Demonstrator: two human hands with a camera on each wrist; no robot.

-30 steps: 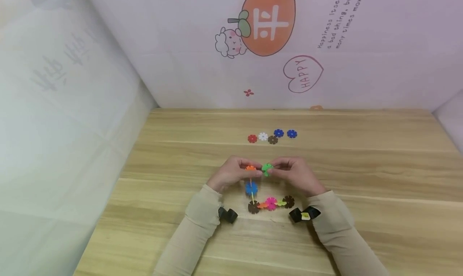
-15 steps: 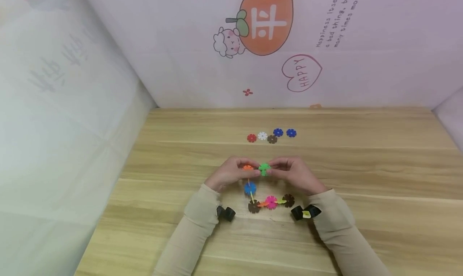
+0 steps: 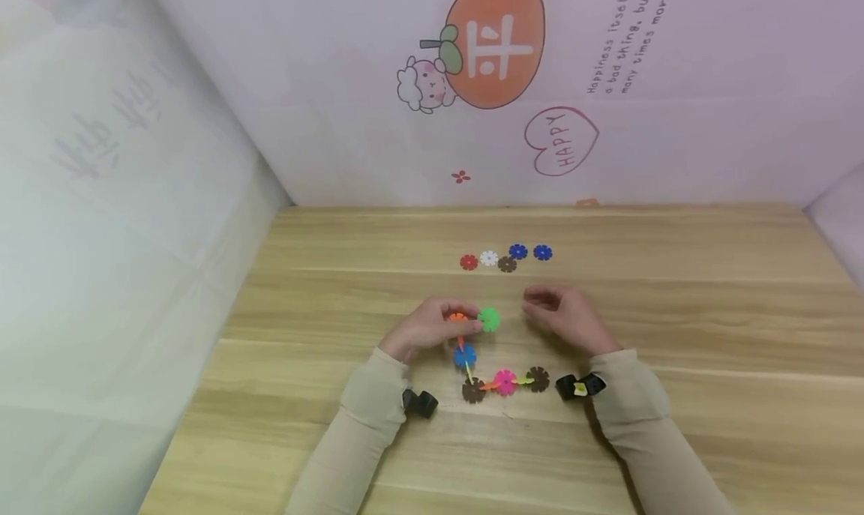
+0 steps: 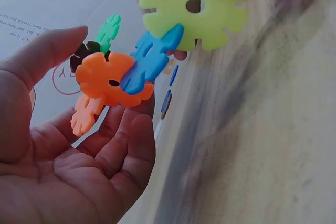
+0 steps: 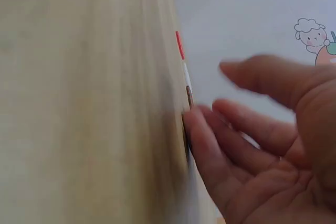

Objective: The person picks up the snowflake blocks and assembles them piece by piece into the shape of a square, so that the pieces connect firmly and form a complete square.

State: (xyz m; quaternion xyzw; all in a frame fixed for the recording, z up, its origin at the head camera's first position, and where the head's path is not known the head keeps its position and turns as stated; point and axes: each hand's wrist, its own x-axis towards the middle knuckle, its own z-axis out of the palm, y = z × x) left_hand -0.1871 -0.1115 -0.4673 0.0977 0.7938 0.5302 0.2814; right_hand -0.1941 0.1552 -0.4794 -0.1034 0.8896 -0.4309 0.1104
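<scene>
My left hand pinches the upper end of a chain of interlocking snowflake discs. In the left wrist view, the thumb touches a dark disc between a green disc and an orange disc. A blue disc joins the orange one to a yellow-green disc. The chain bends near a brown disc and runs right past a pink disc to another brown disc. My right hand is apart from the green disc, fingers loosely bent, holding nothing.
Loose snowflake discs lie in a row farther back on the wooden table: red, white, brown and two blue ones. A printed cloth stands behind the table, and a pale one hangs at the left.
My right hand has let go of the green disc and moved to the right. The green disc stays on the chain, which my left hand still holds and has shifted slightly left.
</scene>
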